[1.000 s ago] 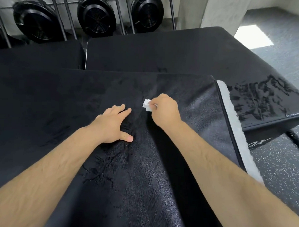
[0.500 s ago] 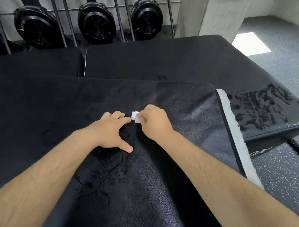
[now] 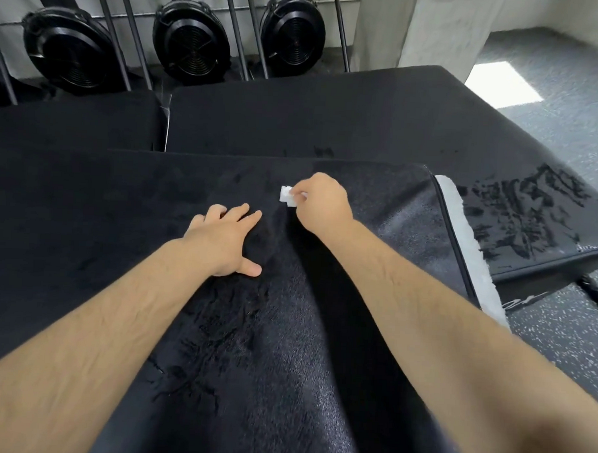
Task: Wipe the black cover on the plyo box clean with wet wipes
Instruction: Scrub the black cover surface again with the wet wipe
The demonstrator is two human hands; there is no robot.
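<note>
The right hand [image 3: 320, 206] pinches a small folded white wet wipe [image 3: 287, 195] between curled fingertips and holds it down on the grained black cover [image 3: 284, 362], towards its far edge. The left hand [image 3: 221, 243] lies open just to the left, fingers spread and palm flat on the same cover.

To do this stroke well, I would judge that the flat hand should press firmly so the loose cover cannot bunch under the wipe. The wipe is folded very small; opening it 1 fold would probably give a wider contact face. Overlapping passes, worked from the far edge back to the near side, should leave no gaps.

The cover is draped over the plyo box, hiding it, and fills the near half of the view. Its right part shows a fine pebbled sheen, its left part looks darker and duller, and near the middle there are smeared, streaky marks. Along its right edge runs a thin piped seam with a white fleecy strip [image 3: 461, 240] exposed beside it.

Beyond lie more black padded boxes [image 3: 312, 124], 1 streaked on the right, and 3 black fan wheels [image 3: 190, 45].
</note>
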